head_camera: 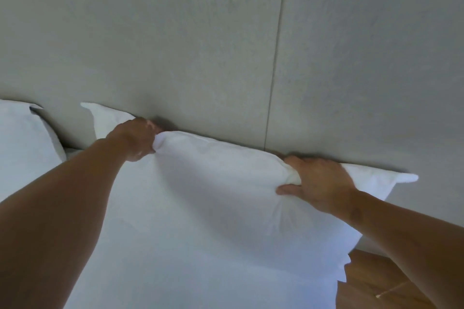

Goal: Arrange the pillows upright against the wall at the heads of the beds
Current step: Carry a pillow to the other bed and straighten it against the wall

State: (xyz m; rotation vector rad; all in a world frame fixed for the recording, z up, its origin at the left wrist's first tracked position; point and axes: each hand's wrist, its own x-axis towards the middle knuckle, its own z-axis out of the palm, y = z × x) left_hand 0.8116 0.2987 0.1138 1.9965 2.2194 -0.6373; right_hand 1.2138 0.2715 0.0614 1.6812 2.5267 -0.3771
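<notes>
A large white pillow (pixel 213 203) stands upright with its top edge against the grey wall (pixel 200 45). My left hand (pixel 136 139) is closed on the pillow's top edge near its left corner. Further right along the same edge, my right hand (pixel 315 183) pinches the fabric, thumb in front and fingers behind. The pillow's two top corners stick out past my hands. A second white pillow (pixel 22 143) leans against the wall at the far left, partly cut off by the frame.
A vertical seam (pixel 275 57) runs down the wall panels above the pillow. A wooden surface (pixel 381 283) shows at the lower right, beside the pillow's right edge. A dark gap separates the two pillows.
</notes>
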